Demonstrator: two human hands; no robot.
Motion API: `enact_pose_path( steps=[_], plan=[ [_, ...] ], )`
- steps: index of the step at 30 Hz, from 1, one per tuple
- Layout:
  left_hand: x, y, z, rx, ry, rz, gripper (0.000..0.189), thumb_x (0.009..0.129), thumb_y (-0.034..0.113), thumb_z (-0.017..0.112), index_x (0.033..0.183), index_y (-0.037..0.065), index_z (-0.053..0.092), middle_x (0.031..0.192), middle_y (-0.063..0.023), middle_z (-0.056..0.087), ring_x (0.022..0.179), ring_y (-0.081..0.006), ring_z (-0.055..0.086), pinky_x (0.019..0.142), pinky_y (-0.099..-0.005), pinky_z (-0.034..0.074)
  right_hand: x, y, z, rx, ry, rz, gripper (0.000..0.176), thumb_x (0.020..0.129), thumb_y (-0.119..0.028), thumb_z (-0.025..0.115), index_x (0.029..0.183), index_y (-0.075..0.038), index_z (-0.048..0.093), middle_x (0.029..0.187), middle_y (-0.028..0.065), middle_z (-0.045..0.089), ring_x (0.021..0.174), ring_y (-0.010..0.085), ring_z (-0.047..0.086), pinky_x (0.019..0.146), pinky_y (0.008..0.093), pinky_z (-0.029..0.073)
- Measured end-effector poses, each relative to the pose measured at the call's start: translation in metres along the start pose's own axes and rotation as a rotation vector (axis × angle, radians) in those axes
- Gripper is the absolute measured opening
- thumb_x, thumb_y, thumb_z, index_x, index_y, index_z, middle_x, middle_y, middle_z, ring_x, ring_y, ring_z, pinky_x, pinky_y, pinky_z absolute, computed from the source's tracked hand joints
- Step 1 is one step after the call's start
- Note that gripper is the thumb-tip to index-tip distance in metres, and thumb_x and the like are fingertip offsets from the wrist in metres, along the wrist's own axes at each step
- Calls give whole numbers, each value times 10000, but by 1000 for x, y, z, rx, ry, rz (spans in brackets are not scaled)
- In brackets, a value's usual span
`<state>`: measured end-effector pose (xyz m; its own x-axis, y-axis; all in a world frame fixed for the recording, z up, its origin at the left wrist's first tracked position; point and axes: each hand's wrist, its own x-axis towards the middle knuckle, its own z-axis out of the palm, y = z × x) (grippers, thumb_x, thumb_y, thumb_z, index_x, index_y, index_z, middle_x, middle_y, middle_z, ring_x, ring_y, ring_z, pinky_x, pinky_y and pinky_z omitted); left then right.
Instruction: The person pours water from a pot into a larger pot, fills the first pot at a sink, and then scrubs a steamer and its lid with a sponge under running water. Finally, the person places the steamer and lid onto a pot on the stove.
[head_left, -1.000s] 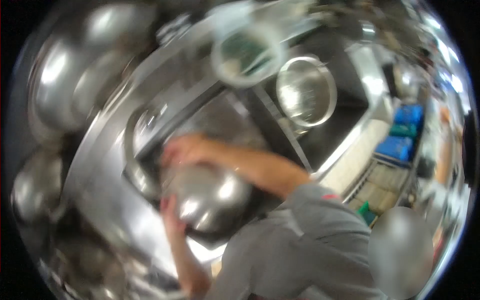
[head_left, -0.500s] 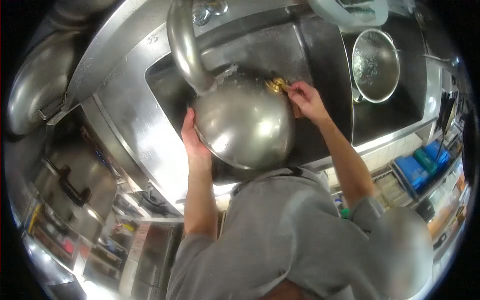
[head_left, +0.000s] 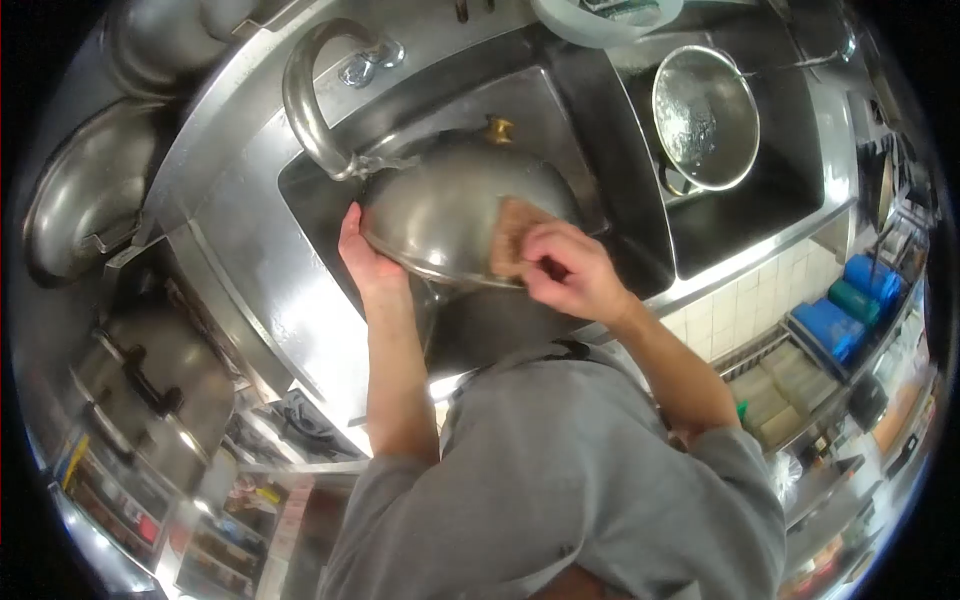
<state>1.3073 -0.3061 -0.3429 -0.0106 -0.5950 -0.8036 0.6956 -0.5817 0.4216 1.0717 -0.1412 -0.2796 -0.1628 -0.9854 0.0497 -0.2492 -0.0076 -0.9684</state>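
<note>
A large domed metal lid (head_left: 430,215) stands tilted in the sink, its outer side facing up. At its far edge sits a gold-coloured piece (head_left: 499,129) that looks like its knob. My left hand (head_left: 368,258) grips the rim at the left, thumb up on the outer side and fingers partly hidden beneath. My right hand (head_left: 572,270) is closed on a brown scouring pad (head_left: 513,232), which lies pressed against the lid's right side near the rim. Water (head_left: 385,162) runs from the curved faucet (head_left: 305,100) onto the far left of the lid.
The sink (head_left: 655,240) has a second basin on the right, where a round metal strainer or pan (head_left: 706,118) with a long handle rests. A pale plastic container (head_left: 605,25) stands behind. Large metal pans (head_left: 90,200) hang at left. Blue containers (head_left: 832,330) are on the right.
My right hand has moved with the pad from beside the gold piece down towards the near rim. The lid has tipped and its gold piece now points away from me. The view has shifted.
</note>
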Motion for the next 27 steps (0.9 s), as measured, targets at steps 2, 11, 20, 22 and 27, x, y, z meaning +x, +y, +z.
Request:
enact_pose_path(
  steps=[2,11,20,22,27],
  plan=[
    [5,10,-18,8,4,48,370,1016,241,484,1203,-61,586,1204,-208,650,1116,-353,633,1000,-474,516,-28,35,-7,55,125,83,152,822,-27,719,942,-51,629,1004,76,642,827,188,639,714,293,512],
    [-14,2,-60,81,-176,-167,404,913,138,601,1283,-18,556,1204,-159,660,1074,-332,653,946,-458,550,-4,108,-8,451,100,823,112,933,-108,647,990,-14,624,780,14,613,711,91,572,643,265,477],
    [-48,9,7,257,-349,-91,496,952,116,637,1407,1,476,1289,-156,615,1168,-283,630,945,-421,559,-7,127,-34,341,250,708,121,937,-109,631,986,2,637,719,14,597,602,83,539,533,260,434],
    [-39,16,21,318,-384,-123,482,961,122,632,1403,4,481,1266,-149,627,1137,-270,644,928,-415,568,0,111,-42,315,191,675,126,935,-107,635,993,3,640,733,12,603,611,80,539,538,258,434],
    [-8,21,58,587,-498,-331,381,940,101,654,1297,-4,571,1136,-109,679,932,-238,703,816,-378,607,17,79,-75,92,165,515,145,952,-106,615,1044,2,643,735,-11,595,605,61,538,526,242,432]
  ],
)
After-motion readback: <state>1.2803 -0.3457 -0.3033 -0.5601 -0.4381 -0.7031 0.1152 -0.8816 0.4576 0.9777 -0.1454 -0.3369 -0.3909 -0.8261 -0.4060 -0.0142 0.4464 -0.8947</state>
